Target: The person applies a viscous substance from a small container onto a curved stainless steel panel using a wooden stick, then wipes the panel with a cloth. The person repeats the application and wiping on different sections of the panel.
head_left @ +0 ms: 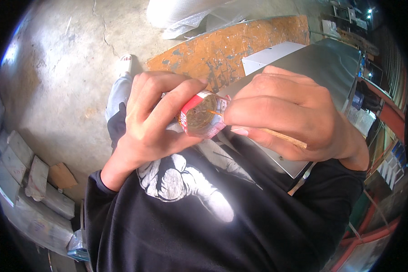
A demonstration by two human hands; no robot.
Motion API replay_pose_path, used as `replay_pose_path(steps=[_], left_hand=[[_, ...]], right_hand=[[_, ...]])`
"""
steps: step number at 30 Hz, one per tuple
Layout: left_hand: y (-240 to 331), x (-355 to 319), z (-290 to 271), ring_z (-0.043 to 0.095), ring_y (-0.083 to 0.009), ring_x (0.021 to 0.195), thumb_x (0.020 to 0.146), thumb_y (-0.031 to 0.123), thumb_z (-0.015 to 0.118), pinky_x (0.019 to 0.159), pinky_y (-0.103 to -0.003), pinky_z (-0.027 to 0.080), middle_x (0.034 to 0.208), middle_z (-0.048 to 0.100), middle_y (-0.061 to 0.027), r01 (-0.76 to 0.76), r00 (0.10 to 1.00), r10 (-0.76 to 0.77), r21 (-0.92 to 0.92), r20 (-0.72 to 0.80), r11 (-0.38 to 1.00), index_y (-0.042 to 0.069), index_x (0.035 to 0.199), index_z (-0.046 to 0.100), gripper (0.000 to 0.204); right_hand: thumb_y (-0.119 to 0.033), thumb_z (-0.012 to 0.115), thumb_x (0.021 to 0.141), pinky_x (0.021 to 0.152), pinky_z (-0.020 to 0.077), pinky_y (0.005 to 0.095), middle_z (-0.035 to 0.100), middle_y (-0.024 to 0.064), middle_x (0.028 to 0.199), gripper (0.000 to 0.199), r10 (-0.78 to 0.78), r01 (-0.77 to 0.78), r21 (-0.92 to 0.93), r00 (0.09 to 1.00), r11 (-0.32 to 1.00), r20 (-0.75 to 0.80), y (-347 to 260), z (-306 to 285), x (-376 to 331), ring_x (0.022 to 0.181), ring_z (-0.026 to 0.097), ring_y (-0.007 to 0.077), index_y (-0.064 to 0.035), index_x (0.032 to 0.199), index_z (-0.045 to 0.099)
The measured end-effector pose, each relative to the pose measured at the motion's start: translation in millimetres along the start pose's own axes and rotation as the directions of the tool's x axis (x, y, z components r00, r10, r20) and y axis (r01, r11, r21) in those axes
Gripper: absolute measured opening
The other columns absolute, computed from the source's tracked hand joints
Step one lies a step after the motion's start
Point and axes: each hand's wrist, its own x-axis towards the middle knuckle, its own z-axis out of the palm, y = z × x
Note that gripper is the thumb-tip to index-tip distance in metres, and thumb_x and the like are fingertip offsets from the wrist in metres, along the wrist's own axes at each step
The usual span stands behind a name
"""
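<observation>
In front of my chest, my left hand (156, 113) curls its fingers and thumb around a small see-through cup-like container (199, 115) with red and white printing. Its round, clear-looking end tilts up toward me. Pinched in my right hand (285, 106) is a thin wooden stick (288, 138). The stick's back end shows below my knuckles, while its thin front end reaches over or into the container; I cannot tell whether it touches the bottom. My right fingertips are close beside the container's edge.
A grey metal sheet (324, 65) lies on my right, with a white panel (269, 56) and a scuffed orange-brown board (190, 56) beyond it. Bubble wrap (183, 16) sits at the far side. Wrapped grey blocks (38, 174) are stacked at lower left, beside cardboard (62, 176).
</observation>
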Motion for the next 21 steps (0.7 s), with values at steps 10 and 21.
replay_pose_path(steps=[10, 21], left_hand=[[-12, -10, -4, 0.063, -0.0251, 0.088, 0.055, 0.010, 0.092, 0.075, -0.036, 0.052, 0.099, 0.066, -0.0094, 0.054, 0.999, -0.054, 0.004, 0.003, 0.999, 0.001, 0.114, 0.072, 0.063], [-24, -22, -1, 0.067, -0.0288, 0.096, 0.066, 0.020, 0.094, 0.083, -0.039, 0.054, 0.110, 0.067, -0.0162, 0.113, 0.989, -0.104, -0.083, 0.106, 0.990, -0.005, 0.121, 0.066, 0.066]], right_hand=[[-0.009, 0.060, 0.100, 0.069, 0.0541, 0.0300, 0.069, 0.0132, 0.092, 0.013, 0.282, -0.185, 0.407, 0.940, 0.895, -0.191, 6, -16, -13, 0.075, 0.067, 0.0194, 0.0040, 0.104, 0.063], [-0.017, 0.056, 0.106, 0.068, 0.0552, 0.0301, 0.068, 0.0143, 0.091, 0.021, 0.504, -0.371, 0.642, 0.864, 0.671, -0.027, 19, -13, -24, 0.072, 0.067, 0.0177, 0.0037, 0.106, 0.060]])
